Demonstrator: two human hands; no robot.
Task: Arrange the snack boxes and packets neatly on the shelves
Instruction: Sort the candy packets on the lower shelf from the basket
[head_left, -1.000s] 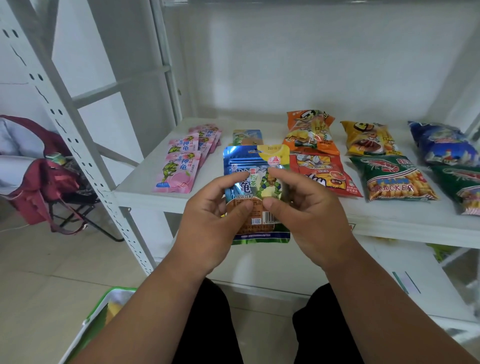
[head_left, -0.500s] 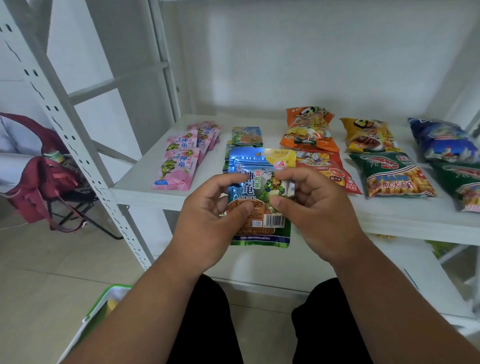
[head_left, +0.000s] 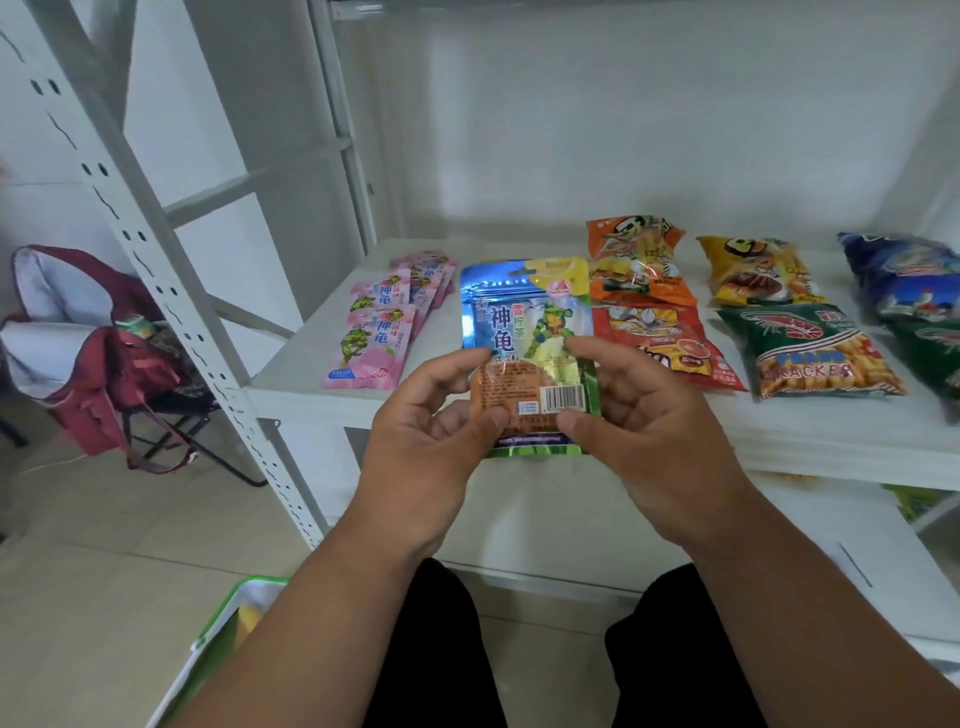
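Both my hands hold up a small stack of flat drink-powder packets in front of the white shelf (head_left: 519, 395). The front one (head_left: 530, 397) shows an orange back label and barcode; behind it stands a blue and green packet with a turtle figure (head_left: 524, 312). My left hand (head_left: 431, 431) pinches the stack's left edge with thumb and fingers. At the right edge my right hand (head_left: 639, 415) pinches it the same way. On the shelf lie pink turtle packets (head_left: 382, 332), orange (head_left: 636, 260), red (head_left: 670, 343) and yellow (head_left: 758, 270) snack bags, and a green prawn cracker bag (head_left: 810, 353).
Blue (head_left: 909, 275) and dark green (head_left: 935, 353) bags lie at the shelf's far right. A perforated white upright (head_left: 171, 291) stands at left, with a maroon bag on a folding chair (head_left: 98, 364) behind it. A green-rimmed basket (head_left: 218, 639) sits on the floor by my left knee.
The packets have risen a little and moved closer to the shelf; my fingers have shifted outward toward the stack's edges, uncovering more of the orange label and barcode.
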